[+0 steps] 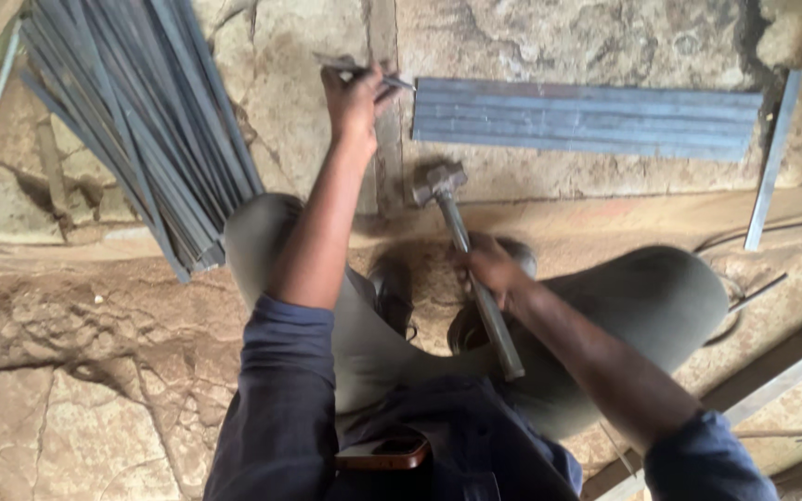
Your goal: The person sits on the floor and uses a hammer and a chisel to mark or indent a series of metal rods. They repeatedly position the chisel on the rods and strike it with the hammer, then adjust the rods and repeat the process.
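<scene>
While the left hand [353, 100] is raised over the stone floor [308, 111], a short thin metal piece [356, 67] is pinched in its closed fingers, ends sticking out both sides. Exact shape can't be told; blurred. The right hand [492, 269] is wrapped tight round a hammer [469, 260] shaft, gripped mid-length. Hammer head [439, 183]: blocky, grey, worn steel, held just above the floor edge. Shaft looks like bare metal rod, butt end pointed back toward the body.

Flat steel strips [587, 119] are laid side by side in a neat row beyond the hammer, grey-blue, straight-edged. A longer strip bundle [141, 121] is stacked slantwise at left, ends fanned. One single strip [770, 162] is lying at far right. Floor is rough cracked stone, dusty. A phone [384, 453] is seen in the shirt pocket.
</scene>
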